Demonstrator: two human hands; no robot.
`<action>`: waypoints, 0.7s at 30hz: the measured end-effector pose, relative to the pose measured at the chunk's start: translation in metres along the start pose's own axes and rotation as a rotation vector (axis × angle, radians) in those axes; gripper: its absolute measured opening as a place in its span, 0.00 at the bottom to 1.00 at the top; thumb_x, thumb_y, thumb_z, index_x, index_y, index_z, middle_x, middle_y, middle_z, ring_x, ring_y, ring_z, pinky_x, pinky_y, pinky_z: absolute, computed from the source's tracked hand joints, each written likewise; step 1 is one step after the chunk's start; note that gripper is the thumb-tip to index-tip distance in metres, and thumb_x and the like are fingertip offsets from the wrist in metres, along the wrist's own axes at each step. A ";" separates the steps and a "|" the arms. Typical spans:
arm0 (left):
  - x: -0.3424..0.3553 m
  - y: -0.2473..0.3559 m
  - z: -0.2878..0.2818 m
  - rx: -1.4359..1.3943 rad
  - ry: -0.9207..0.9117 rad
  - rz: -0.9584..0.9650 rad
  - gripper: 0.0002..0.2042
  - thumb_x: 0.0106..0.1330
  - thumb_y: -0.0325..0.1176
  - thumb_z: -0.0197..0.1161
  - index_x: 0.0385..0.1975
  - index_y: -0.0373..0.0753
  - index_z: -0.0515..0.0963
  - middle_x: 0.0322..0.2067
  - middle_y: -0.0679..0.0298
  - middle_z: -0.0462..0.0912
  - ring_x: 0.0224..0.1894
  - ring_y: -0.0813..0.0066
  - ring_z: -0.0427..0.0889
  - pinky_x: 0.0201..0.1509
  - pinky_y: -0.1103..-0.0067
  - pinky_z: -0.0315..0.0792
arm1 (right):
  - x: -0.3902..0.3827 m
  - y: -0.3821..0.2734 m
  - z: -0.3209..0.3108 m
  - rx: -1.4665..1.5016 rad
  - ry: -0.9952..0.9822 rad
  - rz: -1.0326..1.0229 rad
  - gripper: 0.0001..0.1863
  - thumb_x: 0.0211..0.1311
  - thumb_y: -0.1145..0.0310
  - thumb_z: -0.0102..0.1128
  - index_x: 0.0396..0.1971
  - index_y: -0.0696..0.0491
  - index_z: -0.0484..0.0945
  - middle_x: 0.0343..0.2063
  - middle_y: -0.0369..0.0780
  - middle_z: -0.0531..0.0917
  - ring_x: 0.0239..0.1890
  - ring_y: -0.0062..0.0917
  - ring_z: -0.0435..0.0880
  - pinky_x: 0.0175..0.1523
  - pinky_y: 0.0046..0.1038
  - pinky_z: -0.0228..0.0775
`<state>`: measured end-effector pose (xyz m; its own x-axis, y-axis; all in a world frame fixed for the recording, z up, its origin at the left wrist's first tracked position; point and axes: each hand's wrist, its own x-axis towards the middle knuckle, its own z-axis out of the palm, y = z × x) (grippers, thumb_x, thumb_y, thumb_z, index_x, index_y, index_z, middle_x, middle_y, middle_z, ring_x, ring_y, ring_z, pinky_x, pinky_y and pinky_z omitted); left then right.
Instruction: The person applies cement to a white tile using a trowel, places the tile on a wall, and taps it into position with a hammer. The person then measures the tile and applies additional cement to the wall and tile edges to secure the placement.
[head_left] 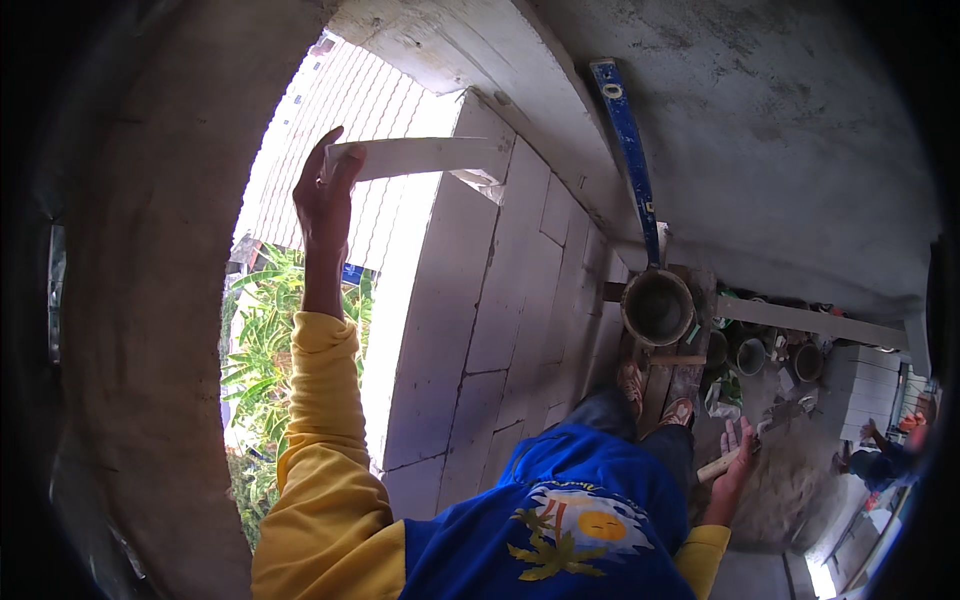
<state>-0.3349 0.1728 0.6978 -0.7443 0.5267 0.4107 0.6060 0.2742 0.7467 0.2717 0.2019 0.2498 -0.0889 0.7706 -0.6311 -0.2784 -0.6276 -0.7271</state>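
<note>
My left hand [327, 190] is raised in front of the bright opening, with fingers and thumb closed on one end of a flat pale strip [420, 157]. The strip's far end reaches the top corner of the white block wall [500, 290], at a rough, broken spot under the concrete beam. Low on the right, my right hand [737, 462] holds a trowel by its wooden handle [718, 467]. Some of those fingers stick out, and the trowel's metal end is dim against the floor.
A blue spirit level [628, 140] leans along the beam, above a mortar bucket [657, 308] by my feet on wooden planks [655, 388]. More buckets [749, 356] stand below. Another person [885, 460] is at the far right. Plants [265, 350] and a corrugated roof [350, 110] show outside.
</note>
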 end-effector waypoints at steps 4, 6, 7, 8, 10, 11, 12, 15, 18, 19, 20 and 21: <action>0.078 -0.047 -0.010 0.279 0.089 0.009 0.30 0.63 0.46 0.78 0.61 0.36 0.82 0.48 0.56 0.90 0.52 0.69 0.86 0.58 0.71 0.78 | 0.003 0.032 -0.049 0.046 0.210 0.085 0.41 0.72 0.46 0.68 0.74 0.57 0.67 0.69 0.41 0.76 0.69 0.36 0.78 0.72 0.36 0.63; 0.098 -0.074 -0.014 0.353 0.084 0.013 0.33 0.60 0.49 0.78 0.62 0.36 0.82 0.48 0.53 0.90 0.53 0.66 0.86 0.58 0.69 0.78 | -0.005 0.032 -0.049 0.056 0.284 0.098 0.39 0.73 0.49 0.67 0.75 0.56 0.65 0.69 0.41 0.76 0.68 0.36 0.79 0.71 0.35 0.64; 0.103 -0.085 -0.009 0.384 0.076 0.011 0.34 0.59 0.51 0.78 0.62 0.36 0.82 0.49 0.52 0.90 0.54 0.64 0.86 0.58 0.69 0.79 | -0.011 0.032 -0.055 0.059 0.288 0.101 0.39 0.74 0.50 0.66 0.75 0.56 0.65 0.69 0.41 0.76 0.68 0.36 0.79 0.71 0.35 0.64; 0.107 -0.095 -0.005 0.395 0.060 -0.020 0.36 0.58 0.52 0.78 0.63 0.36 0.81 0.49 0.50 0.90 0.54 0.63 0.86 0.59 0.68 0.78 | -0.016 0.032 -0.060 0.063 0.291 0.105 0.39 0.74 0.50 0.66 0.75 0.56 0.65 0.69 0.41 0.76 0.68 0.36 0.79 0.71 0.35 0.64; 0.113 -0.116 0.003 0.423 0.027 -0.083 0.39 0.56 0.55 0.79 0.63 0.35 0.81 0.50 0.48 0.90 0.54 0.60 0.87 0.60 0.67 0.78 | -0.023 0.034 -0.066 0.079 0.299 0.090 0.38 0.75 0.52 0.65 0.75 0.56 0.64 0.70 0.41 0.76 0.68 0.36 0.79 0.71 0.34 0.64; 0.122 -0.131 0.000 0.370 -0.009 -0.060 0.41 0.54 0.55 0.79 0.64 0.33 0.80 0.51 0.45 0.89 0.56 0.57 0.86 0.62 0.66 0.77 | -0.025 0.035 -0.063 0.093 0.295 0.087 0.38 0.75 0.52 0.65 0.75 0.56 0.63 0.70 0.41 0.75 0.68 0.36 0.79 0.72 0.34 0.64; 0.128 -0.147 -0.004 0.339 -0.028 -0.067 0.42 0.55 0.54 0.79 0.65 0.32 0.79 0.51 0.44 0.89 0.58 0.56 0.85 0.65 0.65 0.76 | -0.026 0.036 -0.061 0.093 0.296 0.097 0.38 0.75 0.53 0.65 0.75 0.56 0.63 0.70 0.41 0.75 0.68 0.36 0.79 0.72 0.34 0.64; 0.146 -0.181 -0.006 0.356 -0.104 -0.103 0.45 0.55 0.53 0.80 0.69 0.30 0.74 0.61 0.38 0.82 0.69 0.47 0.77 0.75 0.59 0.67 | -0.030 0.035 -0.055 0.097 0.309 0.121 0.37 0.75 0.54 0.65 0.75 0.57 0.63 0.70 0.42 0.74 0.68 0.36 0.79 0.73 0.34 0.63; 0.135 -0.156 0.027 0.300 -0.225 -0.204 0.48 0.56 0.53 0.80 0.72 0.29 0.70 0.66 0.35 0.76 0.73 0.44 0.72 0.78 0.56 0.65 | -0.029 0.032 -0.059 0.089 0.362 0.101 0.38 0.74 0.54 0.66 0.75 0.57 0.63 0.70 0.42 0.74 0.68 0.36 0.79 0.72 0.34 0.63; 0.134 -0.145 0.030 0.361 -0.250 -0.228 0.49 0.56 0.53 0.80 0.74 0.30 0.67 0.68 0.34 0.73 0.74 0.44 0.71 0.78 0.57 0.65 | -0.027 0.033 -0.056 0.085 0.367 0.108 0.38 0.74 0.54 0.66 0.75 0.57 0.63 0.70 0.43 0.74 0.68 0.36 0.79 0.72 0.34 0.63; 0.138 -0.150 0.031 0.375 -0.272 -0.223 0.50 0.56 0.54 0.80 0.74 0.29 0.67 0.69 0.34 0.72 0.74 0.43 0.71 0.78 0.57 0.65 | -0.026 0.034 -0.053 0.082 0.371 0.115 0.39 0.74 0.54 0.67 0.75 0.57 0.62 0.70 0.43 0.74 0.69 0.36 0.79 0.72 0.34 0.63; 0.143 -0.160 0.035 0.389 -0.295 -0.218 0.50 0.56 0.54 0.79 0.74 0.29 0.67 0.69 0.34 0.72 0.74 0.43 0.70 0.78 0.58 0.65 | -0.024 0.034 -0.051 0.082 0.361 0.120 0.40 0.73 0.54 0.67 0.75 0.57 0.62 0.70 0.43 0.74 0.69 0.36 0.78 0.72 0.34 0.63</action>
<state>-0.5286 0.2320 0.6187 -0.7881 0.6125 0.0612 0.5468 0.6509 0.5266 0.3127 0.1562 0.2266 0.2129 0.5942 -0.7756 -0.3635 -0.6887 -0.6273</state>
